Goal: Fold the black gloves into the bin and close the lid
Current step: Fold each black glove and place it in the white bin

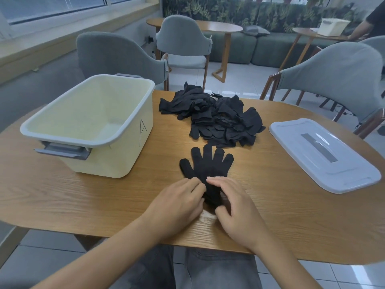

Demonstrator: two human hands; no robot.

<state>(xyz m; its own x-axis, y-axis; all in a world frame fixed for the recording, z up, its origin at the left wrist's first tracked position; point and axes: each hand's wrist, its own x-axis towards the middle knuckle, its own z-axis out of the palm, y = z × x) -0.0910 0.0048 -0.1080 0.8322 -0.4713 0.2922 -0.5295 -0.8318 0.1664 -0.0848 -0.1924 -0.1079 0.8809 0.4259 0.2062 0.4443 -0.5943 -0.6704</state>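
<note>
A black glove (205, 165) lies flat on the wooden table (270, 205), its fingers pointing away from me. My left hand (179, 202) and my right hand (234, 207) both pinch its cuff end, which is bunched up between them. Behind it sits a loose pile of black gloves (214, 117). The cream bin (91, 126), marked with an "A", stands open at the left with nothing visible inside. Its pale lid (323, 155) lies flat on the table at the right.
Grey upholstered chairs (337, 74) stand around the far side of the table. A second table at the back right carries another cream bin (333, 27), with a person's arm beside it. The table's near edge is just under my wrists.
</note>
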